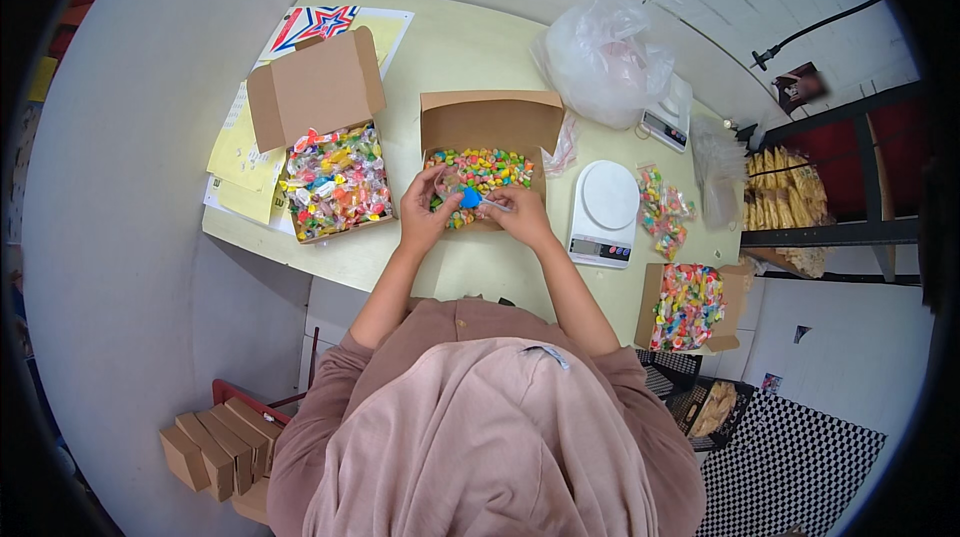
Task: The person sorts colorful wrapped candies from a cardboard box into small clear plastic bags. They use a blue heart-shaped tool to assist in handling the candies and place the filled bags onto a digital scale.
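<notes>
Over an open cardboard box (491,124) of small multicoloured candies (501,166), my two hands are close together. My left hand (424,210) pinches a small clear plastic bag (448,181), partly covered by the fingers. A small scoop or spoon with a blue head (470,198) is held by its pale handle in my right hand (523,216). The blue head is at my left thumb, by the bag; whether it reaches inside cannot be told. To the right of my right hand stands a white digital kitchen scale (610,195) with nothing on its round plate.
Left stands an open box of wrapped candies (341,180) on papers (244,162). Filled candy bags (664,210), a second scale (667,116), a large plastic bag (604,64) and clear bags (716,169) lie right. Another candy box (688,308) sits at the table's right edge.
</notes>
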Demonstrator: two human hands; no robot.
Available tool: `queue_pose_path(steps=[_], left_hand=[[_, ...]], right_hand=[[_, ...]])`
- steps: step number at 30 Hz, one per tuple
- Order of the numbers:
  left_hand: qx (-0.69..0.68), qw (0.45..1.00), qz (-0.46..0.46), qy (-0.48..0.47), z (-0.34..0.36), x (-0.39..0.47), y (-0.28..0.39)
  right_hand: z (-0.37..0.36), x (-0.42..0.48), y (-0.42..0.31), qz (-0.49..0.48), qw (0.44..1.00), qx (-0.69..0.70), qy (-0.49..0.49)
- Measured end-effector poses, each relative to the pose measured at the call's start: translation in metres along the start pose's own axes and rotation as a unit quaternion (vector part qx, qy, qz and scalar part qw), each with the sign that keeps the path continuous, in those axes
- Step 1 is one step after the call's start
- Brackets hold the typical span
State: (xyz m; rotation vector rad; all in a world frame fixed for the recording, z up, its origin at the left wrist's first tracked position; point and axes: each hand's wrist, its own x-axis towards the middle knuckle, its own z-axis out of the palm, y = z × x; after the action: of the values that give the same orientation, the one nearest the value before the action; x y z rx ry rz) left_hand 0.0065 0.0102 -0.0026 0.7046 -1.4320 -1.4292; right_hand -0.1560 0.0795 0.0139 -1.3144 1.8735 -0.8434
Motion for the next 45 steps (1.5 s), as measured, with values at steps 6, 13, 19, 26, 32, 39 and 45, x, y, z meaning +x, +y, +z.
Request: queue_pose_path(steps=[6, 13, 19, 26, 32, 39, 45], left_hand=[[0.014, 1.0, -0.007, -0.002, 0.0, 0.0, 0.001], [0.02, 1.0, -0.007, -0.005, 0.001, 0.0, 0.0], [0.024, 1.0, -0.008, 0.001, 0.002, 0.001, 0.001], [0.015, 1.0, -0.025, -0.008, 0.003, 0.001, 0.005], [-0.044, 0.998, -0.028, 0.032, -0.002, 0.001, -0.005], [-0.071, 0.996, -0.045, 0.041, -0.001, 0.002, -0.005], [-0.078, 0.994, -0.059, 0.047, -0.003, 0.003, -0.005]], right_hand=[[-0.015, -0.006, -0.014, 0.031, 0.998, 0.046, 0.033], [-0.036, -0.01, -0.052, -0.06, 0.992, 0.056, 0.095], [-0.031, -0.017, -0.086, -0.12, 0.988, -0.029, 0.097], [-0.028, -0.021, -0.095, -0.139, 0.976, -0.123, 0.115], [-0.042, -0.021, -0.078, -0.072, 0.982, -0.142, 0.103], [-0.028, -0.033, -0.061, -0.203, 0.941, -0.269, 0.024], [-0.026, -0.023, -0.048, -0.331, 0.894, -0.301, 0.016]])
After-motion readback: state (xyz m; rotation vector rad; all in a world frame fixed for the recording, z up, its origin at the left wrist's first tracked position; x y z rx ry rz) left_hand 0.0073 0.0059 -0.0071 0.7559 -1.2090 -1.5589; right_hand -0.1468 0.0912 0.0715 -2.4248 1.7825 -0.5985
